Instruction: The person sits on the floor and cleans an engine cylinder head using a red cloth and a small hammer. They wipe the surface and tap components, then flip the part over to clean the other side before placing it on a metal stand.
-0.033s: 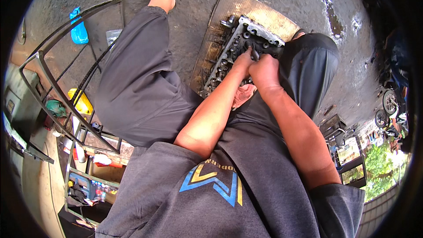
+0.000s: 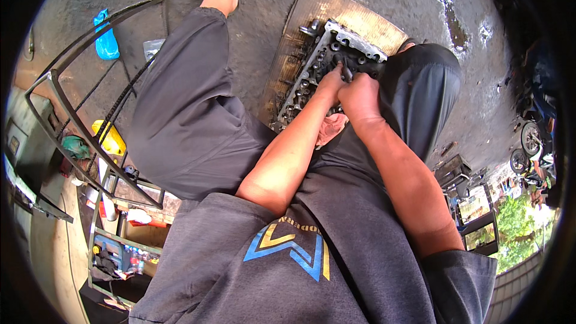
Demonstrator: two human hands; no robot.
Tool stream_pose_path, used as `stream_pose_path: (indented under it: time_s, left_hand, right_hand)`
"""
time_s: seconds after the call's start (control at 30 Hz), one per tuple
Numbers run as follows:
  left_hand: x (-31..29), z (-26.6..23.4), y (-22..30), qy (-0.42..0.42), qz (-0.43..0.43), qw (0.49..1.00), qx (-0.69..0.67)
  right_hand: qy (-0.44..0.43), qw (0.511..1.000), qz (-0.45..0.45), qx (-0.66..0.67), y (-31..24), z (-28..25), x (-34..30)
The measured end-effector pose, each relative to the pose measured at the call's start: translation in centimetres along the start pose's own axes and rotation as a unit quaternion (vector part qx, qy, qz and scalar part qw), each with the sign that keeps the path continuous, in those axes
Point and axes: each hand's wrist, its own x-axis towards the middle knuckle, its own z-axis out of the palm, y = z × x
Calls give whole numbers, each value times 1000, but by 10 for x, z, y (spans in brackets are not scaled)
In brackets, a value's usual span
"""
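Observation:
A grey metal engine cylinder head (image 2: 358, 43) lies between my legs on a flat piece of cardboard. My left hand (image 2: 330, 86) reaches over its middle, fingers closed around something I cannot make out. Beside it and touching it, my right hand (image 2: 361, 94) is a fist. From between the hands a short dark rod-like piece (image 2: 347, 74) sticks out, its lower part hidden by the right fist. What kind of tool or part it is does not show. A pink rag (image 2: 332, 127) lies under my wrists at the near edge of the cylinder head.
The brown cardboard (image 2: 360, 15) spreads over dark, stained ground. To my left stands a black metal frame (image 2: 57, 84), with a blue plastic bag (image 2: 107, 43) and a yellow item (image 2: 109, 138) near it. A cluttered shelf (image 2: 129, 239) is at lower left, motorcycles (image 2: 528, 144) far right.

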Motion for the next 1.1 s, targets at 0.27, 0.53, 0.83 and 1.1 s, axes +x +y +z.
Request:
stream_pose_path:
  time_s: [0.27,0.53,0.83,1.1]
  left_hand:
    - [3,-2,-1,6,7,1000,-21]
    - [17,5,-16,-15,-4,997,-69]
    - [0,5,-1,-16,-18,1000,11]
    - [-20,-22,1,113,-15,990,87]
  right_hand:
    - [-9,1000,1,-9,0,2,2]
    - [-13,1000,1,2,2,5,5]
    - [-51,996,38,-55,0,-10,1]
    - [-73,993,82,-52,11,-34,-10]
